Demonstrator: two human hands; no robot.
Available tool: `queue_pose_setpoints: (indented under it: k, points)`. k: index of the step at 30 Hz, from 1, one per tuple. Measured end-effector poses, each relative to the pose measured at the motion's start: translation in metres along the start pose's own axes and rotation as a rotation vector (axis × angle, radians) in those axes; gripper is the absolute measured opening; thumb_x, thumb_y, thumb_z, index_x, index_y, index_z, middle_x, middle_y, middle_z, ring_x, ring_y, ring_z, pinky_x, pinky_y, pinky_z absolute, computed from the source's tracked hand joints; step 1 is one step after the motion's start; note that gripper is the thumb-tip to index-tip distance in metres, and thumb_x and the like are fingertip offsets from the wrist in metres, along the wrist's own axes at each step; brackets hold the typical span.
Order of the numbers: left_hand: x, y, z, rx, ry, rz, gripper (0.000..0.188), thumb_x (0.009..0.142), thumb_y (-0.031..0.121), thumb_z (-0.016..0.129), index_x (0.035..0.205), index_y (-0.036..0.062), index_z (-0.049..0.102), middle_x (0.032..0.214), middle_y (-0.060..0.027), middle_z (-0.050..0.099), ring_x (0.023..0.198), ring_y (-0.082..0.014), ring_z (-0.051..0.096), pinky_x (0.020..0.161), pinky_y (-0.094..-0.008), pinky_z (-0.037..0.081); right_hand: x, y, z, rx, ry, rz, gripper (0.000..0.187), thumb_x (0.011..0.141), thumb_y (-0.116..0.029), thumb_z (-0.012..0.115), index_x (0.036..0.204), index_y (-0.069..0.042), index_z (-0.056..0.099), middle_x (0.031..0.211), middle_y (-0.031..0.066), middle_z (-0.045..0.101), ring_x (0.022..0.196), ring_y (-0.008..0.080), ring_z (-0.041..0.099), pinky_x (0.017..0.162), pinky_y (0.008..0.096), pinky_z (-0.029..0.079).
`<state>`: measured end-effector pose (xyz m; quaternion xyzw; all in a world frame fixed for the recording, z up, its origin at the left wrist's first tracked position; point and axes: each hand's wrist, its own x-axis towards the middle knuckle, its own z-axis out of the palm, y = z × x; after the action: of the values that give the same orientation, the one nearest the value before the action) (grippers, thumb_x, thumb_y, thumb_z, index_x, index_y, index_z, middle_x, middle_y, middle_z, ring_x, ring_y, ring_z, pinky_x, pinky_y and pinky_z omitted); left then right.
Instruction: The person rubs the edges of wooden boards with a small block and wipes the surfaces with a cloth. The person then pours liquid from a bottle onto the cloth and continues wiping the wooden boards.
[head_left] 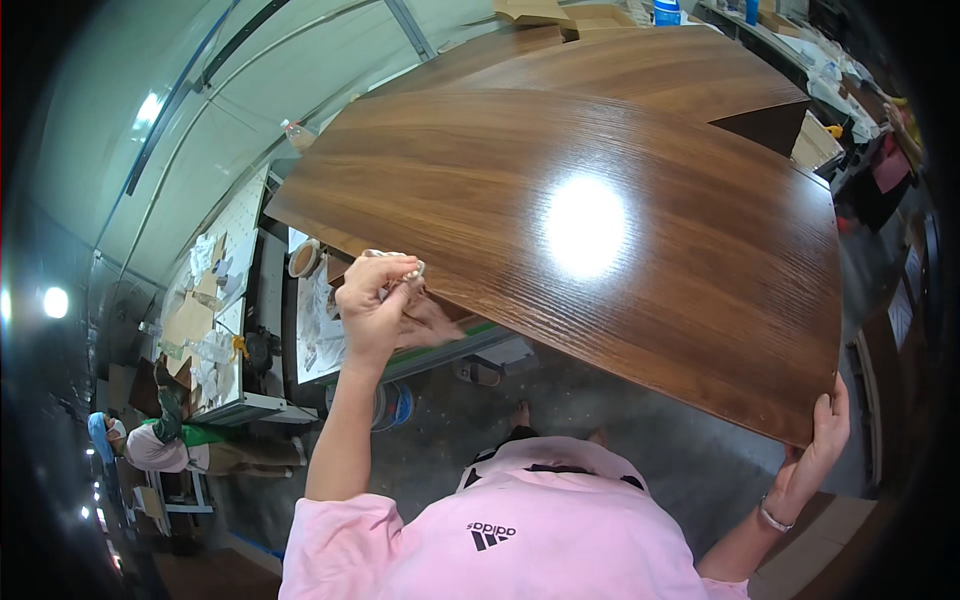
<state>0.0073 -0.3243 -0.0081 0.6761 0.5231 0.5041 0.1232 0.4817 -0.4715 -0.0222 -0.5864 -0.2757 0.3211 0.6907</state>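
Cloth [425,322] is motion-blurred at its loose end, partly hidden by left hand [370,305]. Board [450,180] hides part of right hand [826,435] at the near corner, plus much of the panel [660,65] beyond; left forearm [342,435] blocks part of the bucket [402,405]. Shirt [560,545] is cut off by the lower edge, far-right clutter [890,165] too blurred to identify.

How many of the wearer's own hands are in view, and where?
2. The left hand holds a cloth by the near edge of the brown panel; the right hand holds that panel's near right corner.
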Motion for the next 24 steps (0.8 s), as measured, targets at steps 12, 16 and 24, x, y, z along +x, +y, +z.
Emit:
queue_pose_setpoints:
  k: [12,16,24]
  points:
    - [0.013,0.029,0.017,0.06,-0.037,-0.082,0.007,0.077,-0.001,0.076,0.083,0.0024,0.073,0.092,-0.008,0.069,0.083,-0.0176,0.066,0.074,-0.0316,0.054,0.0,0.004,0.004,-0.023,0.036,-0.021,0.052,0.099,-0.018,0.059,0.141,0.008,0.045,0.128,0.0167,0.057,0.112,0.0199,0.063,0.088,0.0286,0.058]
    - [-0.013,0.096,0.068,0.12,-0.309,0.324,0.01,0.077,0.004,0.078,0.085,0.0084,0.075,0.089,-0.0023,0.067,0.083,-0.0205,0.064,0.073,-0.0331,0.051,0.001,-0.001,0.003,-0.012,-0.002,0.016,0.051,0.099,-0.017,0.058,0.141,0.008,0.044,0.129,0.0179,0.057,0.114,0.0206,0.061,0.091,0.0301,0.056]
    - [0.0,0.078,0.053,0.257,-0.291,0.297,0.015,0.07,0.003,0.082,0.082,0.0087,0.075,0.079,-0.0018,0.054,0.075,-0.0161,0.06,0.064,-0.0328,0.049,-0.004,0.0,0.009,-0.006,0.01,-0.007,0.047,0.099,-0.018,0.059,0.137,0.006,0.048,0.126,0.013,0.059,0.109,0.0168,0.064,0.085,0.0262,0.057]
